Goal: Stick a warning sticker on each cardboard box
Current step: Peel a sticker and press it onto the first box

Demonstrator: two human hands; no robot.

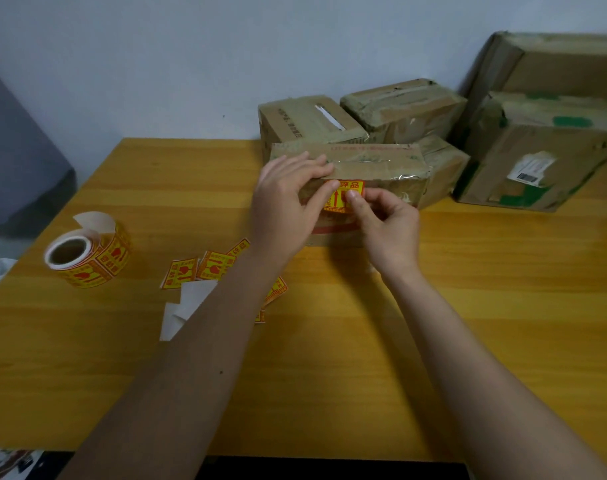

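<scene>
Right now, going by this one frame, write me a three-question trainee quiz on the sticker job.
1. True or false: the sticker roll stands on the table at the person's left.
2. Which hand lies over the top of the front cardboard box? A) left hand B) right hand
3. Fill in: the warning sticker is being pressed onto the box's ____ face, the one towards the person.

Key
1. True.
2. A. The right hand's fingertips press the sticker.
3. Front. Loose stickers and white backing paper lie near the left forearm.
</scene>
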